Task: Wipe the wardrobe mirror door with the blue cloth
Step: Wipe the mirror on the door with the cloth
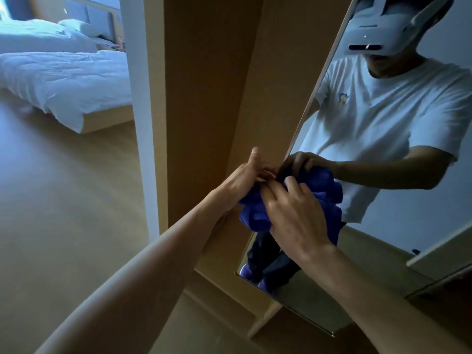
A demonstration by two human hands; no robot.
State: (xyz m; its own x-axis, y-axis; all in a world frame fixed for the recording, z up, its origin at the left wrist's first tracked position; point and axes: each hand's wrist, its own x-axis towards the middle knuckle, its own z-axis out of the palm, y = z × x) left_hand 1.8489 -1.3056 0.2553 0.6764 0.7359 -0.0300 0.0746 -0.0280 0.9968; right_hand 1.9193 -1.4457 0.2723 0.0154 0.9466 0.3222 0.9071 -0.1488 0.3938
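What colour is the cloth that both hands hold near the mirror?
Deep blue, close to violet; the cloth shows best in the head view.

Deep blue cloth (255, 215), tan wooden wardrobe (204, 85), white bedding (63, 77), pale wood floor (63, 200), white T-shirt reflected (383, 111)

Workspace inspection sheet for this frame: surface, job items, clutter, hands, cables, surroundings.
Surface: mirror door, upright, reflecting the person; smears not discernible.
Job's things: blue cloth, bunched up, held at the mirror's left edge; contact with the glass unclear.
Clutter: nothing seen.
Hands: left hand and right hand both hold the cloth, and the right's fingers curl over it.
Cables: nothing seen.
Surroundings: wardrobe panel left of the mirror; bed with white bedding beyond; floor wood-toned.
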